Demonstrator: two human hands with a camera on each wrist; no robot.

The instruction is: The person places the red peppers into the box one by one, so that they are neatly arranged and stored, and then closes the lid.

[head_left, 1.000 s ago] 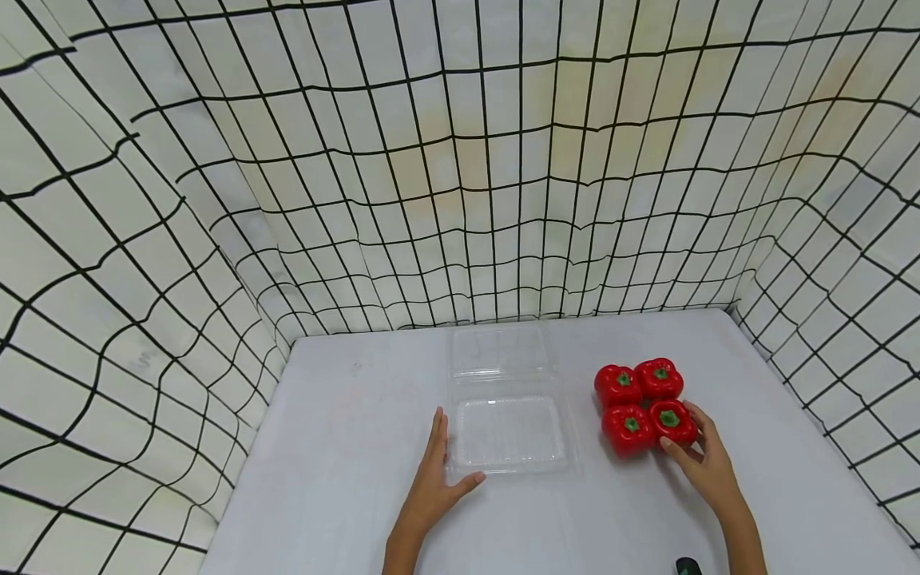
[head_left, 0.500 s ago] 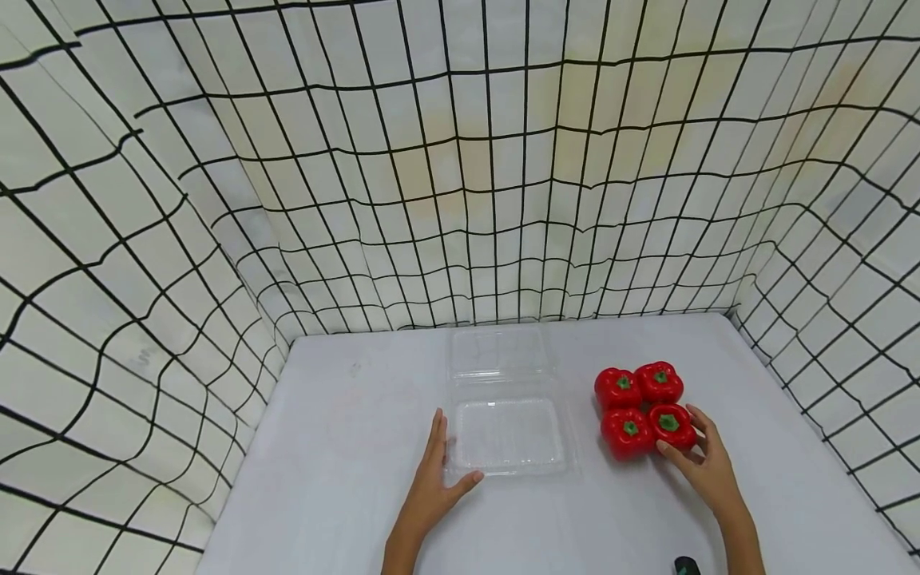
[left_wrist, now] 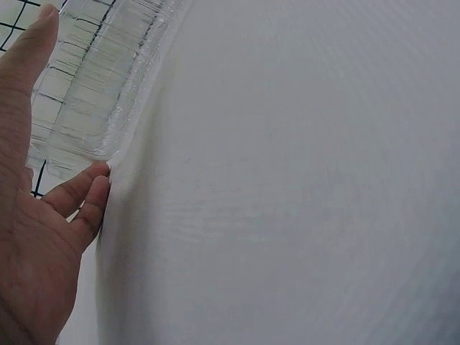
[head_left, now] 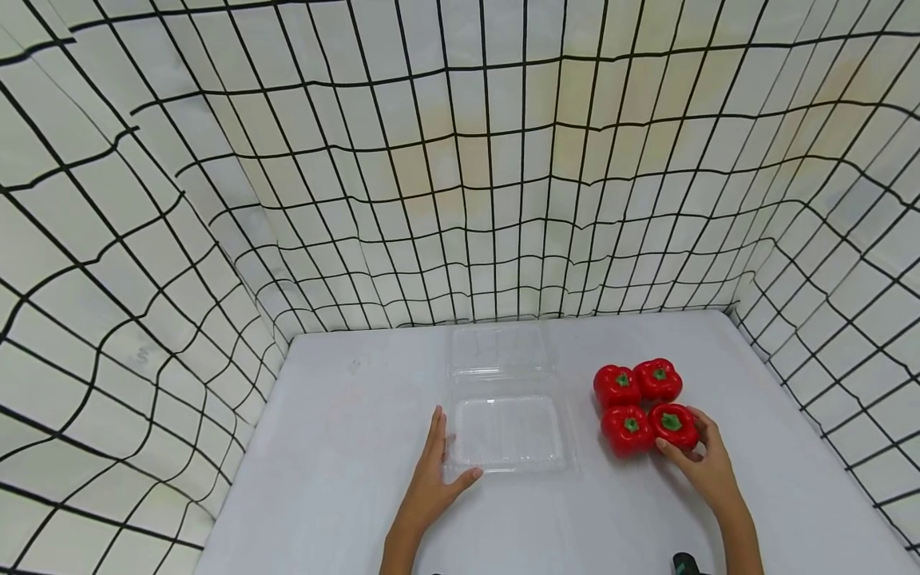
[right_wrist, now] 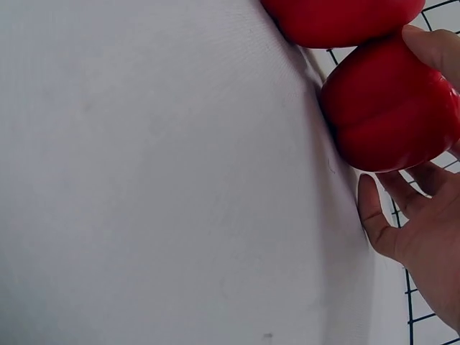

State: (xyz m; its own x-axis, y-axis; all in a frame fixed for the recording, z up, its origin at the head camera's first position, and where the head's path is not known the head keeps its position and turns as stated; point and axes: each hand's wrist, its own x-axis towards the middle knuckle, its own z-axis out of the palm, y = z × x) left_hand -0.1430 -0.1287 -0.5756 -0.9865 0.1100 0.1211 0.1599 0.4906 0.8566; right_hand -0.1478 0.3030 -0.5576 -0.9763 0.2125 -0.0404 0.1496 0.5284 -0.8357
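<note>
We're holding one pepper point(head_left: 679, 435) in our right hand point(head_left: 707, 465), fingers curled, three others point(head_left: 627, 433) waiting. Our left hand point(head_left: 431, 489) is resting spread, gripping nothing; the tray point(head_left: 509, 433) is holding none yet.

Bright, diffuse light glints on the red peppers point(head_left: 627, 437).

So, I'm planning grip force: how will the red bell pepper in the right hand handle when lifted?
The red bell pepper may be slippery, given its glossy skin. Its smooth, taut walls suggest it's stiff. The blocky, lobed shape probably resists rolling.
</note>
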